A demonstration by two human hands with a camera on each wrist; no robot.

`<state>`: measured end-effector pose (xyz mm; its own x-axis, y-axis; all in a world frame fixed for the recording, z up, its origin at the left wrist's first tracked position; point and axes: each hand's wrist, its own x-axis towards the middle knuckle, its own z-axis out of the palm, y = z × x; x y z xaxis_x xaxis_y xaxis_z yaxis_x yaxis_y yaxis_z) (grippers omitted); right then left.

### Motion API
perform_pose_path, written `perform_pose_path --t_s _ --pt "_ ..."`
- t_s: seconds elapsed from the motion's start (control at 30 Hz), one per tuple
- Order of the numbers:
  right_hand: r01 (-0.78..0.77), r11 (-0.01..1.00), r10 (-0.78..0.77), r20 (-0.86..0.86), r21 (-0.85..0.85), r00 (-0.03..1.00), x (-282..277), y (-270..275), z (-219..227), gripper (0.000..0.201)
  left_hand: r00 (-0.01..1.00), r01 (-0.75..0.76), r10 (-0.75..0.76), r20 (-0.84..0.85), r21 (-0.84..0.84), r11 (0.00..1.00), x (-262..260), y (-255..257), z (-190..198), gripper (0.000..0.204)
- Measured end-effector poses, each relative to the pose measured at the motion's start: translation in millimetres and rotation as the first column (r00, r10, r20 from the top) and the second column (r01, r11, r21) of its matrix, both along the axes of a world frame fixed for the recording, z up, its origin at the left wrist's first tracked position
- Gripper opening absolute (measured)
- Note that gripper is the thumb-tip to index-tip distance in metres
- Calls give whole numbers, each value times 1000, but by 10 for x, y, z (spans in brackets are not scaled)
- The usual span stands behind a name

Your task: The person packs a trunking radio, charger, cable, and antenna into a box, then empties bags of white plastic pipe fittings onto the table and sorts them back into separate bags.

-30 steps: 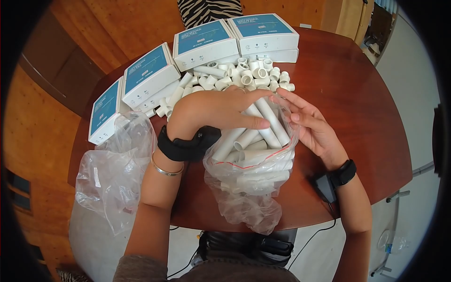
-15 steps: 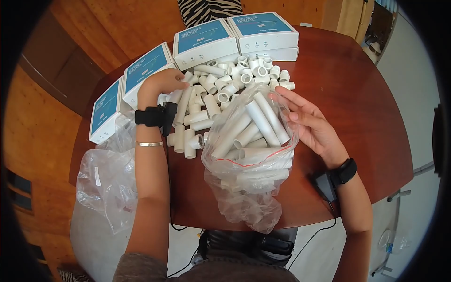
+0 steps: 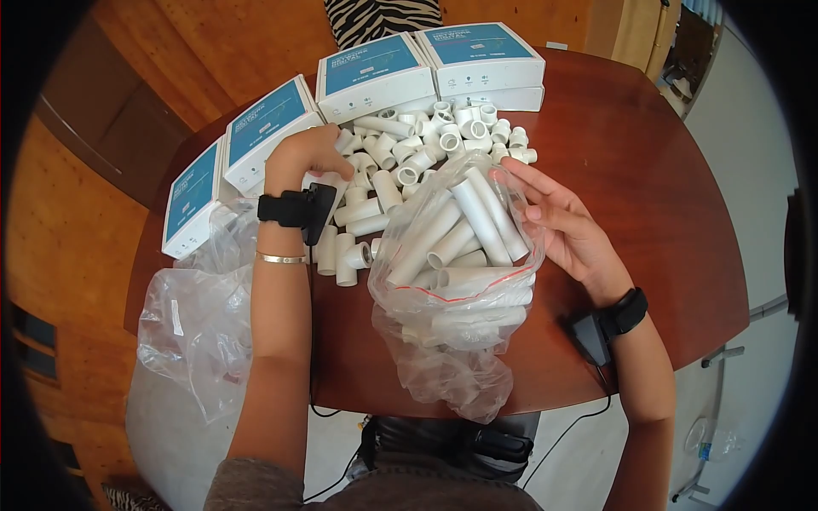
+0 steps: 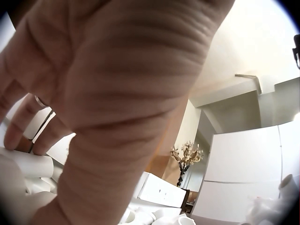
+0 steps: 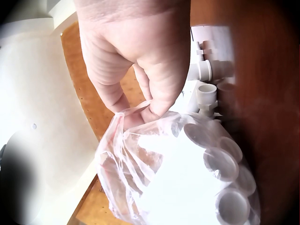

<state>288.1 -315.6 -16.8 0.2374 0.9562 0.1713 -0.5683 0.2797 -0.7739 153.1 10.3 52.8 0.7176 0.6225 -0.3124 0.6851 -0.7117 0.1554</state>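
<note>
Right hand (image 3: 573, 228) pinching the clear bag (image 3: 460, 379) of pipes (image 3: 479, 220), I am reaching my left hand (image 3: 308, 155) among pipe fittings (image 3: 474, 128), its grip unclear.

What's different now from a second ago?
The left hand has moved off the filled bag, leftward to the pile of white pipes and fittings by the boxes. Its fingers are at a pipe there; whether they grip it, I can't tell. The right hand stayed put, pinching the bag's edge, and the bag and boxes look unmoved.
</note>
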Motion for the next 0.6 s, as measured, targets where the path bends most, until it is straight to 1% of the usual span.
perform_pose_path --t_s 0.03,0.07,0.13,0.17,0.23,0.3,0.33,0.37,0.43,0.47,0.53,0.57,0.6 --pt "-1 1000 1 0 0 1000 -1 -1 -3 56 998 -14 16 -66 21 1000 21 -24 12 94" --pt "5 1000 -5 -2 -5 1000 -1 -1 -6 57 998 -15 16 -65 22 1000 22 -46 24 94" --pt "10 1000 -10 -5 -9 1000 -6 1 -6 57 997 73 -73 -27 -11 997 13 -105 43 94" --pt "13 1000 -13 -2 -13 1000 -9 0 1 57 997 72 -72 -27 -11 997 6 -140 17 94" --pt "14 1000 -14 1 -18 1000 -10 4 0 56 973 217 -226 44 141 966 1 -202 -75 75" --pt "22 1000 -22 3 -22 1000 -8 6 -15 56 972 215 -226 56 164 963 73 -223 -265 75" --pt "22 1000 -21 3 -22 1000 -11 7 -14 56 971 212 -228 67 187 959 91 -256 -293 75" --pt "23 999 -23 5 -26 1000 -15 8 -9 56 971 213 -229 68 187 959 94 -256 -283 75" --pt "26 999 -26 6 -30 1000 -10 0 -2 56 976 215 -215 -17 148 965 110 -256 -247 81" --pt "21 999 -21 8 -27 1000 -6 -3 -2 56 976 216 -216 -17 148 965 114 -215 -237 81" --pt "15 1000 -14 9 -23 1000 -13 -1 4 56 969 245 -245 13 25 969 92 -78 -176 68" --pt "18 999 -18 8 -29 1000 -21 1 14 56 970 244 -245 12 25 969 77 -30 -150 68" --pt "23 999 -22 6 -34 1000 -27 0 19 56 957 271 -274 94 41 962 61 18 -125 63"
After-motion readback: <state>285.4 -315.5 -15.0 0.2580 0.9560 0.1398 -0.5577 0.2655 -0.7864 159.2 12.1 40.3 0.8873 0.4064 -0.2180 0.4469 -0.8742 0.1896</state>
